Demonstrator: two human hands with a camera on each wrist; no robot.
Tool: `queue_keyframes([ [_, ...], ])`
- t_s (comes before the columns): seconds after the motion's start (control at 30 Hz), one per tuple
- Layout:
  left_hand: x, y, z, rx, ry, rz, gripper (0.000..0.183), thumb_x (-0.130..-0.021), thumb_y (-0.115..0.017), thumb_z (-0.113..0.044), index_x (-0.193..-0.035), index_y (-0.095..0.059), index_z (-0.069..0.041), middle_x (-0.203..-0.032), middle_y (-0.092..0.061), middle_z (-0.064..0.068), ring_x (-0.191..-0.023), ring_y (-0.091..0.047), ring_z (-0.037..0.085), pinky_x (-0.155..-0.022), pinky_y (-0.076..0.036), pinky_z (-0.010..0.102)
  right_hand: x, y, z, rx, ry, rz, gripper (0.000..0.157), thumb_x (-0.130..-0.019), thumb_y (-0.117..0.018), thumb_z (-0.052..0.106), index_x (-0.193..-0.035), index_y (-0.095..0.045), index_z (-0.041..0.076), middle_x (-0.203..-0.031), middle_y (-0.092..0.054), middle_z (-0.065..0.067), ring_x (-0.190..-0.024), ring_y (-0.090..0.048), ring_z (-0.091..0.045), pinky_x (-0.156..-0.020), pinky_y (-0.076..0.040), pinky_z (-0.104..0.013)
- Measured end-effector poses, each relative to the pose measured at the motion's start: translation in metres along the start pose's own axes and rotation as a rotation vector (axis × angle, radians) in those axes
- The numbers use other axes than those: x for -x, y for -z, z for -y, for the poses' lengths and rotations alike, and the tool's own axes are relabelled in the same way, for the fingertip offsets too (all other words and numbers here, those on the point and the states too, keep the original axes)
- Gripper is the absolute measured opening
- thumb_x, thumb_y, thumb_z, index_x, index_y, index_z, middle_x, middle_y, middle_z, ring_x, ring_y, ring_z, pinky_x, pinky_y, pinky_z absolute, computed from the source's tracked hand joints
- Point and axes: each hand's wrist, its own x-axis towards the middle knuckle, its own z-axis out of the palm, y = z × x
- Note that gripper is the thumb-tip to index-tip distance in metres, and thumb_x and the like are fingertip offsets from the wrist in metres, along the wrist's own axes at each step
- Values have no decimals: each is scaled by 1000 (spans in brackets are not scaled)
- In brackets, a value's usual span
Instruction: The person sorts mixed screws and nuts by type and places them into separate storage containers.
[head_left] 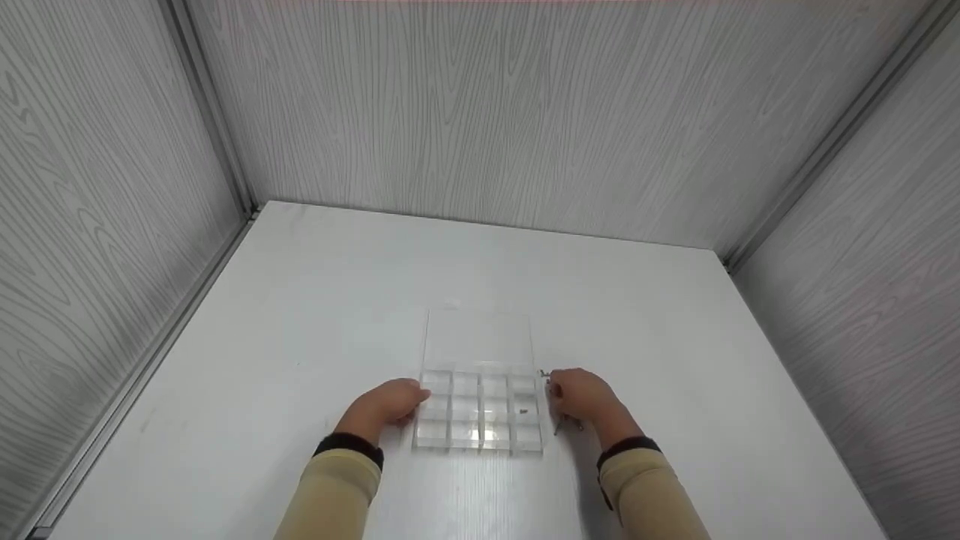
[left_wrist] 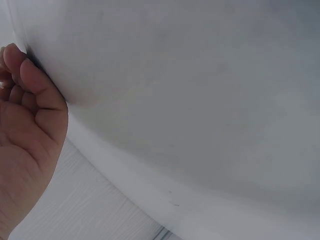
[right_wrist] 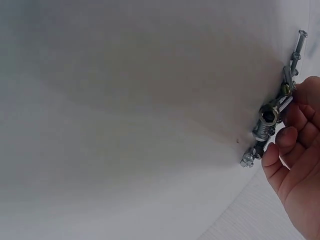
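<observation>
"Where's the clear box (head_left: 480,448), and which way does it run?"
"Between the two grips. With its lid (head_left: 478,337) folded out flat, its length runs away from the person, the lid beyond both grips."
"And the bolts (right_wrist: 268,115)?"
"A narrow heap just beside the right grip (head_left: 581,395), on the box's right side. One long bolt (right_wrist: 300,45) sticks out at an end of the heap, its head pointing away from the fingers."
"Is the right grip clamped on any?"
"Its fingers are bent at the heap; I can't tell if they pinch one. The left grip (head_left: 386,401) is clamped on the box's left edge, thumb over the rim."
"What do they look like?"
"Bolts: shiny silver metal, some threaded. Box: see-through plastic, in four columns, with a small dull piece (head_left: 523,411) in the column nearest the right grip."
"Surroundings?"
"A plain white tabletop (head_left: 315,300) under both grips, and grey wood-grain walls (head_left: 465,112) beyond and to either side."
</observation>
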Motion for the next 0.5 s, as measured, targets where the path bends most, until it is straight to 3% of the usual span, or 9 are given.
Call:
queue_keyframes([
  [0.27, -2, -1, 1, -42, -14, -13, 30, -95, -43, -25, -68, -42, -14, -56, -41, -1, -51, -39, 13, -53, -36, 25, 2, 14, 3, -2, 19, -56, 12, -82, -66, 16, -78, -54, 16, -71, -53, 4, -64, -49, -13, -58, -42, -31],
  [0.5, -1, -1, 1, -20, -9, -14, 30, -95, -43, -25, -68, -43, -13, -57, -41, 0, -52, -39, 13, -53, -36, 25, 0, 25, 14, -39, 128, -130, 13, -80, -65, 12, -75, -53, 15, -69, -51, 4, -62, -46, -13, -56, -40, -31],
])
